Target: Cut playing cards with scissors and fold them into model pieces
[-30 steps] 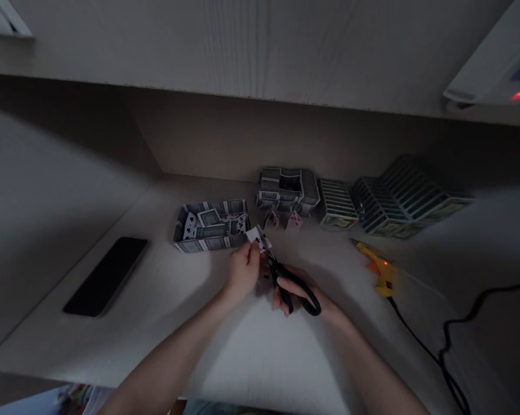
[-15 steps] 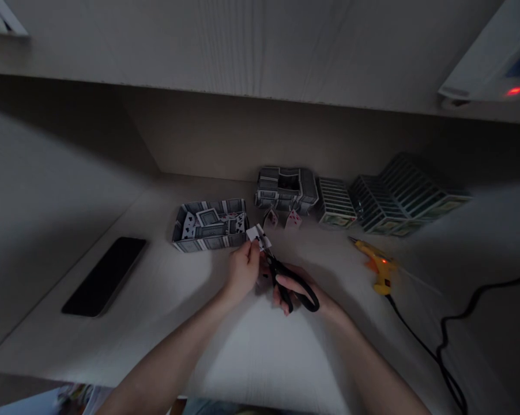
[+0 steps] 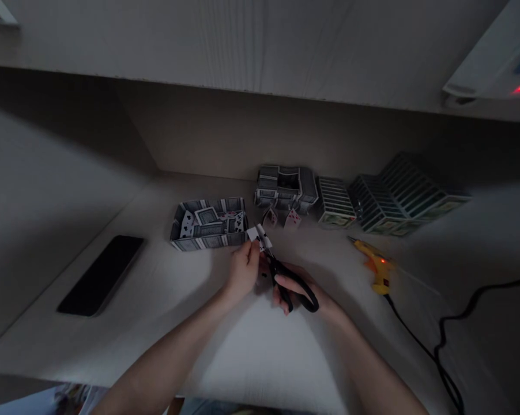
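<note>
Between the thumb and fingers of my left hand [image 3: 244,266] is a playing card [image 3: 253,234] with black pips. My right hand [image 3: 295,283] grips black-handled scissors [image 3: 301,288], whose blades point up and left and meet the card. Under my hands another card with a black pip lies on the table, partly hidden. Left of the card stands an open tray [image 3: 208,239] built from playing cards, with loose cards inside. Behind my hands two small folded cards with red pips, one of them a folded card [image 3: 292,219], stand before a car-like card model [image 3: 286,187].
A yellow glue gun [image 3: 376,265] with a glowing red light lies at the right, its black cord [image 3: 441,337] running off. Behind it are stepped card blocks [image 3: 390,202] and a smaller card block [image 3: 335,202]. A phone [image 3: 102,276] lies at the left. A shelf [image 3: 242,52] overhangs the back.
The camera view has shifted slightly. My hands, the card and the scissors keep almost the same pose.
</note>
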Motion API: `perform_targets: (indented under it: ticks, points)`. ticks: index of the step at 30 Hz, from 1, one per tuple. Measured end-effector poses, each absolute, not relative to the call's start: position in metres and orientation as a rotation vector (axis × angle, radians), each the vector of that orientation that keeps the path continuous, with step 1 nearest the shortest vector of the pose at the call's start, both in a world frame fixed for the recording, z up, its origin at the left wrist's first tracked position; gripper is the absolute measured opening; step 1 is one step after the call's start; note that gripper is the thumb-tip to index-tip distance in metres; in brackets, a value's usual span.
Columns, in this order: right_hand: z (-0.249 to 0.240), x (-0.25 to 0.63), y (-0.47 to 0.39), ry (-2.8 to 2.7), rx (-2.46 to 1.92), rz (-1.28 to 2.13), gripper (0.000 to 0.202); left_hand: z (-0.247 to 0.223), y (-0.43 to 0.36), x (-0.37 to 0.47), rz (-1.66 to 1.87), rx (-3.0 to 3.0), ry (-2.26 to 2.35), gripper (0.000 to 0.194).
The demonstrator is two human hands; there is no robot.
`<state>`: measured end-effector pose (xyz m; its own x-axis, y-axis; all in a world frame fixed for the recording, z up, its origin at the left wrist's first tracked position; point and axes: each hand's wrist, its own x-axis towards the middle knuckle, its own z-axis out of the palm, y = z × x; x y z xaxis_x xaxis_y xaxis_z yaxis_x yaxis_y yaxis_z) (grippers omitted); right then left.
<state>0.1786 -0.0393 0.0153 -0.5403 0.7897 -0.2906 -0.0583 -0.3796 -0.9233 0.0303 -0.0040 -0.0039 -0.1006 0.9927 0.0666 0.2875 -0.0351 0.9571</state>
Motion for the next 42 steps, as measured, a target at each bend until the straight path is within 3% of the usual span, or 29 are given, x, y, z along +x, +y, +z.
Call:
perform_targets:
  ticks: [42]
  points:
    - [0.007,0.165,-0.041,-1.239,-1.105,1.837,0.036,-0.013,0.002,0.024,1.184,1.345,1.47,0.03]
